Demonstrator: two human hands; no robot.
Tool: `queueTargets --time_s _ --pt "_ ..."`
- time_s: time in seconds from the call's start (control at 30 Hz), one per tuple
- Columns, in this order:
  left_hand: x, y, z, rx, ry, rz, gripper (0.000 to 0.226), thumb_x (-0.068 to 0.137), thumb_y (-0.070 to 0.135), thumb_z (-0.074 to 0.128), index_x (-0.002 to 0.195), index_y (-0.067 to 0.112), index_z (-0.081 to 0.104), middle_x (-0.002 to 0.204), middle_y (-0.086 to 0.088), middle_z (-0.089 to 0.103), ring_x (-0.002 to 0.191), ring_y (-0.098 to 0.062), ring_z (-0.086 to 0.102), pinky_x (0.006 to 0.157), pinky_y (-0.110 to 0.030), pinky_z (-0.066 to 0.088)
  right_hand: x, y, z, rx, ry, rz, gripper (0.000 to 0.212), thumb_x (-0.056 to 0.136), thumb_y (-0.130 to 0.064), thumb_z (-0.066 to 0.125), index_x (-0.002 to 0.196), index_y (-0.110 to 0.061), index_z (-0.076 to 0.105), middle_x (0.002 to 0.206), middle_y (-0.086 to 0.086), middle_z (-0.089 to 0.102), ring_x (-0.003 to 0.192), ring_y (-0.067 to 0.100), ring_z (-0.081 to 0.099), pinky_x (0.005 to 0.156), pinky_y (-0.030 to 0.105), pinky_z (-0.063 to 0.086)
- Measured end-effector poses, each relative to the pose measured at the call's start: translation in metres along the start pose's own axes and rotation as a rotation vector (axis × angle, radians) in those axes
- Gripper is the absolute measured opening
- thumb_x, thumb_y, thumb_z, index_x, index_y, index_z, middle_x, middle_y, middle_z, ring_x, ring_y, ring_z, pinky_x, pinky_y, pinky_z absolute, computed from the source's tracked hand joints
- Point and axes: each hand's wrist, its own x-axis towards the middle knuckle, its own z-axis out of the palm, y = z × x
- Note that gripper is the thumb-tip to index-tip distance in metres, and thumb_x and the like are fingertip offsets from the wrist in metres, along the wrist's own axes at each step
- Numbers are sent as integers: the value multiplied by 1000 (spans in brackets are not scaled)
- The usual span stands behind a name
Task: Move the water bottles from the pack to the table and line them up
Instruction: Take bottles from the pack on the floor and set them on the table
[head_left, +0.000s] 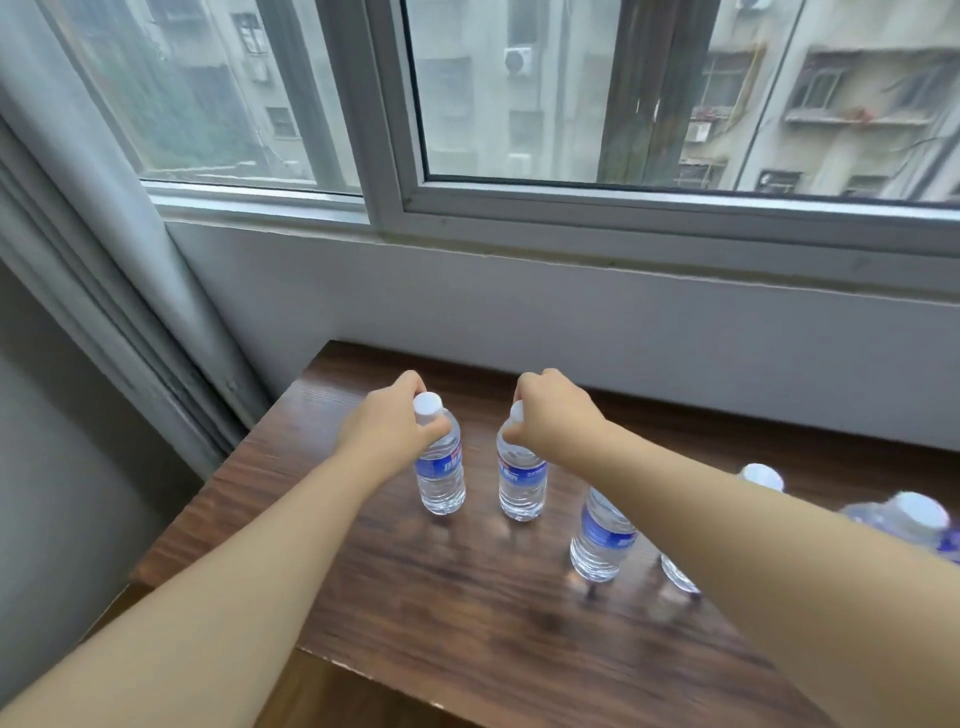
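On the dark wooden table under the window, at least five water bottles can be counted, all with white caps and blue labels. Farthest left, the left hand has its fingers and thumb curled around the neck of the first bottle, just below the cap, and this bottle stands upright on the wood. Just beside it, the right hand grips the neck of the second bottle in the same way, covering most of its cap; this bottle also stands upright, level with the first and a little apart from it. Further right and nearer the camera stands a third bottle, untouched, its top hidden behind the right forearm. A fourth bottle shows only its base below that forearm, with a white cap visible above the arm that may belong to it. At the right edge a fifth bottle appears, blurred and cut off, so whether it is still in the pack cannot be told. A grey curtain hangs at the far left.
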Motion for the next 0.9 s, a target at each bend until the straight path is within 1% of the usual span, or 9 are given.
queueTargets --time_s 0.13,0.33,0.5,0.57,0.63,0.7,0.8,0.83,0.9 --pt "18 -2 15 -52 -65 54 20 78 35 58 88 22 46 84 -2 63 80 -28 57 61 -31 39 6 1 5 -2 10 102 36 86 -23 62 118 -7 54 120 13 46 98 34 58 75 33 43" --pt "30 1 20 -63 -104 104 20 81 35 56 94 22 48 87 0 62 81 -26 57 66 -33 43 10 3 6 -33 52 187 32 89 -19 54 118 -7 54 119 12 49 100 33 58 73 34 43" --pt "33 -10 17 -63 -154 125 32 80 34 63 104 19 46 96 -3 62 91 -27 58 79 -41 51 3 -1 8 -11 34 250 33 89 -20 56 118 -5 50 121 13 50 105 33 57 71 33 38" --pt "32 -15 17 -71 -159 119 40 79 32 65 110 18 45 98 -2 64 94 -26 58 82 -43 51 -4 -3 8 43 47 271 26 89 -18 55 110 -4 49 119 14 51 101 34 56 71 33 37" --pt "29 -21 17 -52 -152 67 46 77 33 68 111 14 43 97 -5 64 96 -28 59 83 -43 51 -14 -6 6 99 50 300 12 90 -15 52 85 -8 44 107 13 51 88 33 51 70 31 35" --pt "21 -24 18 11 -171 5 42 77 35 67 105 10 47 96 -5 61 94 -28 58 79 -38 50 -25 -8 3 116 36 327 27 89 -11 50 66 -11 35 89 8 48 79 29 48 66 29 36" --pt "1 -24 25 86 -289 44 21 81 33 62 80 13 54 83 -3 61 79 -23 55 70 -31 43 -47 -7 7 146 41 333 31 88 -11 47 59 -12 36 64 3 43 60 24 45 49 26 26" --pt "-7 -22 29 85 -328 83 18 81 31 61 75 16 54 81 0 61 78 -20 54 70 -31 43 -56 -5 11 156 50 324 32 89 -12 46 58 -12 37 61 2 42 59 23 45 47 26 24" --pt "-24 -14 42 58 -407 186 14 82 31 62 75 21 56 80 7 61 83 -17 56 73 -30 44 -75 1 22 134 56 305 32 90 -19 47 60 -13 39 63 3 46 68 27 48 48 25 27"
